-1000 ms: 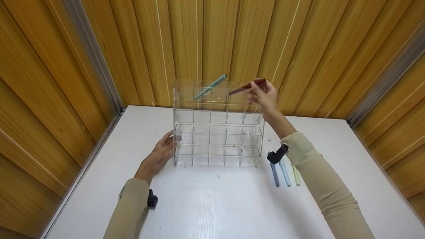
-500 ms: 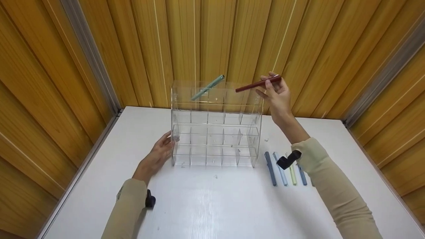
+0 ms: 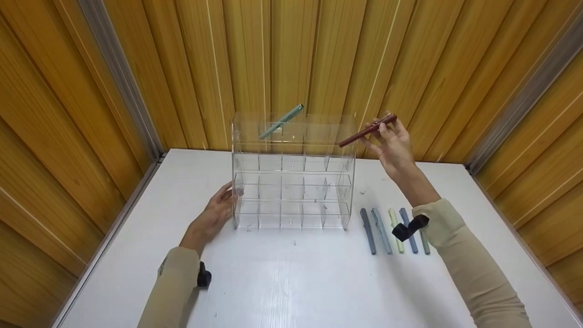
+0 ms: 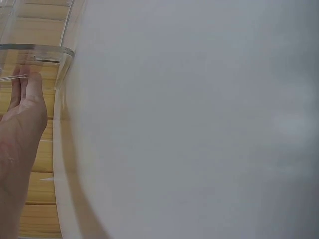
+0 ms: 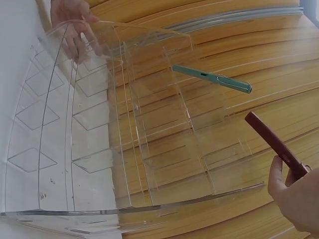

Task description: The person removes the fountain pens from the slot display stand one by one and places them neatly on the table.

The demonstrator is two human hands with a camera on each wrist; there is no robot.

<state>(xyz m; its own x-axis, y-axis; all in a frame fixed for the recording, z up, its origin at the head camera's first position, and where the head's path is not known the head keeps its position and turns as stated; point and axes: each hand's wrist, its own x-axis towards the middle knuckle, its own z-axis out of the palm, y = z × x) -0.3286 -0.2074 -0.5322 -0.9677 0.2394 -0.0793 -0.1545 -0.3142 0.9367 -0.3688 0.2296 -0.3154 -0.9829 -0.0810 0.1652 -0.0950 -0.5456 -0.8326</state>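
Note:
My right hand (image 3: 395,148) pinches a dark red pen (image 3: 360,135) between thumb and fingers, held slanted in the air beside the upper right of a clear acrylic rack (image 3: 293,222). In the right wrist view the red pen (image 5: 271,138) points toward the rack's top tier. A teal pen (image 3: 282,121) lies tilted in that top tier, its clipped end raised; the same teal pen (image 5: 212,78) also shows in the right wrist view. My left hand (image 3: 214,214) rests against the rack's left side panel with fingers extended, and in the left wrist view the hand (image 4: 27,107) touches that panel.
Several pens lie in a row on the white table (image 3: 282,282) right of the rack: a dark grey-blue pen (image 3: 368,232), a light blue pen (image 3: 381,232), a lime pen (image 3: 394,223), a blue pen (image 3: 413,243) and a green pen (image 3: 425,243). Wood-patterned panels (image 3: 291,54) surround the table.
My right hand has moved right, away from the rack, carrying the red pen, whose tip now slants lower. More of the pens on the table show. The left hand stays at the panel.

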